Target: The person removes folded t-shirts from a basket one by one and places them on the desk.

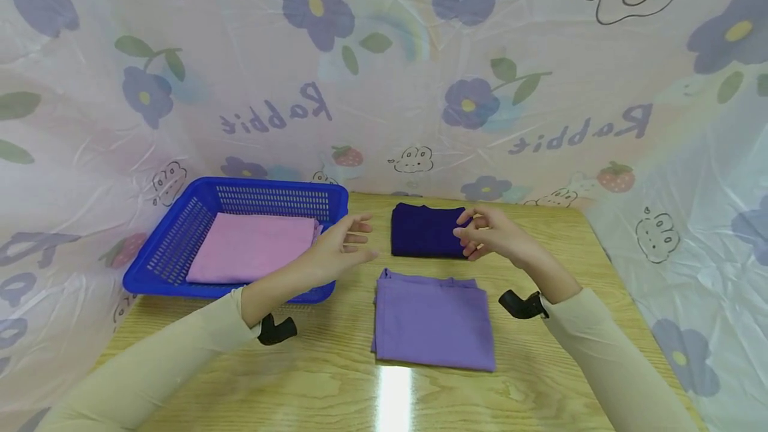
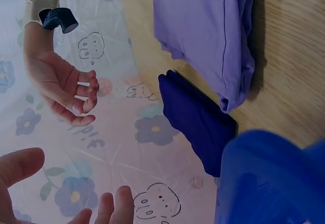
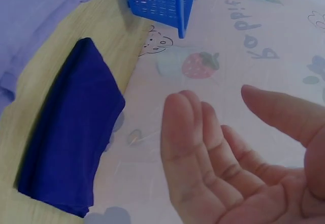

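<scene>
My left hand (image 1: 336, 249) hovers by the right side of a blue plastic basket (image 1: 162, 239), its fingers relaxed and holding nothing. Inside the basket lies a folded pink cloth (image 1: 252, 245). The right hand (image 1: 495, 235) is in the air near the right end of a folded dark navy cloth (image 1: 423, 232), apart from it in the right wrist view, with loosely bent fingers and nothing between them. Nearer to me a folded lavender cloth (image 1: 433, 322) lies flat on the table. In the left wrist view, the navy cloth (image 2: 195, 122) and lavender cloth (image 2: 203, 31) show their folded edges.
The wooden table (image 1: 300, 385) carries the basket at the left and the two cloths towards the middle. A printed curtain (image 1: 384, 85) with flowers and rabbits hangs behind and at both sides. Each wrist bears a small black camera mount (image 1: 279, 330).
</scene>
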The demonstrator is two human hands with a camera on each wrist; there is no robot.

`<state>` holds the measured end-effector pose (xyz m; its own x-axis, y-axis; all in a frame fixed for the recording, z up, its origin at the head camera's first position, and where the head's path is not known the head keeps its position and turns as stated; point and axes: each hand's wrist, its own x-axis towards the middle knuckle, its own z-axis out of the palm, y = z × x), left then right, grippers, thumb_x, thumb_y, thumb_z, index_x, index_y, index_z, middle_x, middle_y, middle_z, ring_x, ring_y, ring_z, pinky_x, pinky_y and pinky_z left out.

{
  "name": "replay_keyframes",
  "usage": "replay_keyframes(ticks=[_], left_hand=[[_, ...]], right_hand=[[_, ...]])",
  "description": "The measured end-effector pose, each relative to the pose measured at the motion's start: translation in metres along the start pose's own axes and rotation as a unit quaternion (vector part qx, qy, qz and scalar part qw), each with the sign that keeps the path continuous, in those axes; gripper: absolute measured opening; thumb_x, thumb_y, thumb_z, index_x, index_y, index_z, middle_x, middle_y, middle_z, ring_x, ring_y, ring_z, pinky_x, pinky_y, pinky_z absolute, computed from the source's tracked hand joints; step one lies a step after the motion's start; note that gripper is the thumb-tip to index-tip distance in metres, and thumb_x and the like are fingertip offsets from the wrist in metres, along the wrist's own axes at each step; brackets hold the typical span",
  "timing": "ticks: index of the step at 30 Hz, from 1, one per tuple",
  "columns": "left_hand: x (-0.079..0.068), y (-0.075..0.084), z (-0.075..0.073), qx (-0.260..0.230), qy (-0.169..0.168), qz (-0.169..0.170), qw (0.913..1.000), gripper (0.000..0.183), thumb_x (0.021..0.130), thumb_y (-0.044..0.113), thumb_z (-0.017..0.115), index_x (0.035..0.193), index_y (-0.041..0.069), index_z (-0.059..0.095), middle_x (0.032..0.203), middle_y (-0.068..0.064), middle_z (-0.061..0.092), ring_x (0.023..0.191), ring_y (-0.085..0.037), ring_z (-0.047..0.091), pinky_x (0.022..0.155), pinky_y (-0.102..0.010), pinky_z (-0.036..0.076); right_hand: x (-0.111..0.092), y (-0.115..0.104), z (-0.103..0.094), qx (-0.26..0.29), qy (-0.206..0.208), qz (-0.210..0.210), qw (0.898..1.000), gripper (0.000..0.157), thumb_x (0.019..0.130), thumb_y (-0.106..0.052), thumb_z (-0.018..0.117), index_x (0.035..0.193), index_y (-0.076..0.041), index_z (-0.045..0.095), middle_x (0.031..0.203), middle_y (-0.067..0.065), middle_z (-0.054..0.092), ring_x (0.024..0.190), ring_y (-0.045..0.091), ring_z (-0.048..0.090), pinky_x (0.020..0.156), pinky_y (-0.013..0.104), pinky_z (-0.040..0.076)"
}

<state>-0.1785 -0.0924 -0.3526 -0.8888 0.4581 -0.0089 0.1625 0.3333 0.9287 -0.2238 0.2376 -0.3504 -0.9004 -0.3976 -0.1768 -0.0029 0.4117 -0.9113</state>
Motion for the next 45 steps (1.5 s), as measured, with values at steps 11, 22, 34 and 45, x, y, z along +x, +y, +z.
replay_keyframes(ticks=[11,22,34,45], left_hand=[[0.004,0.006,-0.031,-0.032,0.029,-0.026,0.9987,0.064,0.099,0.018,0.064,0.153,0.003,0.032,0.145,-0.02,0.046,0.131,-0.038,0.047,0.108,-0.051,0.041],[0.003,0.01,-0.055,-0.039,0.051,-0.058,0.9963,0.065,0.099,0.018,0.062,0.155,0.006,0.029,0.149,-0.019,0.044,0.133,-0.037,0.046,0.111,-0.053,0.036],[0.004,0.005,-0.085,-0.05,0.075,-0.086,0.9922,0.065,0.101,0.016,0.059,0.156,0.003,0.026,0.151,-0.023,0.04,0.135,-0.037,0.044,0.111,-0.046,0.038],[0.006,-0.006,-0.118,-0.024,0.061,-0.118,0.9908,0.066,0.103,0.021,0.055,0.157,0.002,0.022,0.154,-0.025,0.033,0.139,-0.039,0.038,0.113,-0.049,0.035]], right_hand=[[0.02,-0.023,0.006,-0.026,-0.004,-0.007,1.0,0.035,0.101,-0.014,0.061,0.123,0.009,0.048,0.085,0.017,0.065,0.074,0.034,0.068,0.07,0.046,0.06],[0.036,-0.036,0.012,-0.026,-0.013,-0.009,1.0,0.035,0.1,-0.016,0.063,0.122,0.007,0.049,0.092,0.017,0.066,0.074,0.029,0.068,0.072,0.047,0.06],[0.051,-0.054,0.024,-0.015,-0.024,-0.018,0.999,0.031,0.1,-0.014,0.062,0.12,0.006,0.05,0.089,0.016,0.066,0.075,0.032,0.068,0.073,0.049,0.06],[0.069,-0.074,0.042,-0.004,-0.037,-0.019,0.999,0.03,0.098,-0.015,0.065,0.119,0.003,0.053,0.091,0.018,0.065,0.077,0.033,0.068,0.078,0.052,0.058]])
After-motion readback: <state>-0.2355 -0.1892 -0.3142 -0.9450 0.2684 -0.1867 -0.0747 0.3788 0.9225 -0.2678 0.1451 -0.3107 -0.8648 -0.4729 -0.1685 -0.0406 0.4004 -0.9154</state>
